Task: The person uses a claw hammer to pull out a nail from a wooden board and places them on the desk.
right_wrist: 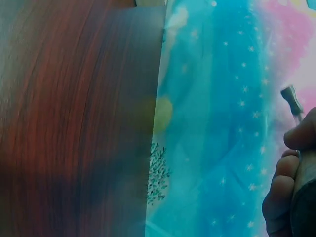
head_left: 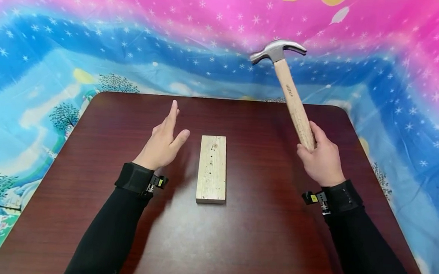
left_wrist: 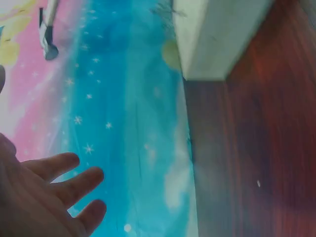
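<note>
My right hand (head_left: 323, 160) grips a claw hammer (head_left: 293, 97) low on its pale wooden handle, the steel head raised up and to the left. In the right wrist view, curled fingers (right_wrist: 280, 195) wrap the handle, and the hammer head (right_wrist: 292, 99) shows beyond the thumb. My left hand (head_left: 163, 143) is held up with straight fingers and nothing in it, left of a wooden block (head_left: 213, 171). That block lies lengthwise on the table, with a row of several small dark spots along its upper face. In the left wrist view, the left fingers (left_wrist: 79, 185) are spread.
The dark red-brown table (head_left: 257, 243) has rounded far corners. Behind it and along both sides hangs a pink and blue patterned cloth (head_left: 196, 36) with snowflakes and trees. Each wrist carries a small camera on a black band.
</note>
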### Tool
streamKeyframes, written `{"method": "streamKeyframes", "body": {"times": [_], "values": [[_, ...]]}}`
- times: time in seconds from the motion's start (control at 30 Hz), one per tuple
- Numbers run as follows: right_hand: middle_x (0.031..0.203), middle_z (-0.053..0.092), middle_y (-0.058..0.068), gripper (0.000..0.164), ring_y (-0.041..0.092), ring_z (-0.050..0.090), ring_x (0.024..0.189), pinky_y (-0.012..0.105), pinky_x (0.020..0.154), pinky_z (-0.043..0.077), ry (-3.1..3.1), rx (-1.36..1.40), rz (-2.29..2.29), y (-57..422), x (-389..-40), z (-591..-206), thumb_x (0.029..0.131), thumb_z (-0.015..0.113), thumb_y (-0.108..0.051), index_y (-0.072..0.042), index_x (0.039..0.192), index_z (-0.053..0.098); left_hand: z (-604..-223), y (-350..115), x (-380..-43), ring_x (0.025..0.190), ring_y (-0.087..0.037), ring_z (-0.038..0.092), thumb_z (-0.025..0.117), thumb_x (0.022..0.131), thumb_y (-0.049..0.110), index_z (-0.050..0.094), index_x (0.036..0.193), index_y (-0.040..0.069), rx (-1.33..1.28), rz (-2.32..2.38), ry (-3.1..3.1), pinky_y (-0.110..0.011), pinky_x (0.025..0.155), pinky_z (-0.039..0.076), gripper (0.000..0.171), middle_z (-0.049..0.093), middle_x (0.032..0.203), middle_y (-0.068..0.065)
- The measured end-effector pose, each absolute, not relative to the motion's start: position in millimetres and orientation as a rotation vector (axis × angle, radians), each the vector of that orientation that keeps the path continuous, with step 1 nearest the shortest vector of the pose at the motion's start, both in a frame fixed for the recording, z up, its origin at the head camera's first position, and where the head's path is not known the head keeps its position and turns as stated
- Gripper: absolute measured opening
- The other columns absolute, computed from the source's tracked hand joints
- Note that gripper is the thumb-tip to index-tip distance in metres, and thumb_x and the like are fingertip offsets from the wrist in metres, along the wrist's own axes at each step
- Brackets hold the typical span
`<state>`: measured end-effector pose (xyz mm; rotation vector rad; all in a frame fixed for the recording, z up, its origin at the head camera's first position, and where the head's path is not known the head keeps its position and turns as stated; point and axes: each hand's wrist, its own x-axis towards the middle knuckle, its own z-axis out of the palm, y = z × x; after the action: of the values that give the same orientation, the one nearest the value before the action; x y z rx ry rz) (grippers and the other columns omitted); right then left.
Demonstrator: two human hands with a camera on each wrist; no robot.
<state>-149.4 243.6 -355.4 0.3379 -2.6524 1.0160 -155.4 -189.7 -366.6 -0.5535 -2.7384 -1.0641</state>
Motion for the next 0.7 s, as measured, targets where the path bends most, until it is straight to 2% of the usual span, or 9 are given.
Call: {"method": "streamKeyframes", "body": {"times": [0.1,0.27,0.33,0.7], "values": [[0.133,0.053,0.032,0.071,0.043,0.058,0.102,0.053,0.077,0.043,-2.646,0.433,0.999,234.6,-145.8,-358.0,0.094,0.065,-0.006,-0.003,0.156,0.031,-362.7,-190.9,-152.2,0.147,-0.029,0.024,0.035,0.103,0.060,-0.016,0.158,0.028,-0.538,-1.196,-2.700,-0.058,0.114,0.012,0.081,0.017,0.165,-0.007],[0.130,0.056,0.030,0.070,0.041,0.059,0.100,0.052,0.077,0.044,-2.643,0.557,0.963,223.6,-140.2,-361.4,0.090,0.069,-0.002,-0.002,0.153,0.036,-358.4,-194.3,-145.4,0.142,-0.028,0.035,0.038,0.102,0.061,-0.019,0.156,0.034,-0.505,-1.291,-2.648,-0.053,0.109,0.031,0.083,0.020,0.164,-0.005],[0.129,0.057,0.029,0.070,0.039,0.060,0.100,0.051,0.077,0.045,-2.650,0.599,0.949,219.8,-138.5,-361.4,0.090,0.070,-0.002,-0.001,0.152,0.039,-357.0,-195.8,-143.3,0.141,-0.027,0.036,0.040,0.101,0.061,-0.020,0.156,0.035,-0.495,-1.322,-2.631,-0.052,0.107,0.035,0.085,0.020,0.164,-0.004],[0.122,0.063,0.025,0.065,0.036,0.064,0.093,0.049,0.071,0.049,-2.562,0.857,0.740,203.5,-130.6,-356.0,0.081,0.077,0.002,0.001,0.141,0.053,-344.7,-190.4,-150.0,0.143,-0.021,0.032,0.049,0.096,0.064,-0.023,0.153,0.038,-0.440,-1.438,-2.506,-0.049,0.111,0.030,0.096,0.014,0.165,0.002]]}}
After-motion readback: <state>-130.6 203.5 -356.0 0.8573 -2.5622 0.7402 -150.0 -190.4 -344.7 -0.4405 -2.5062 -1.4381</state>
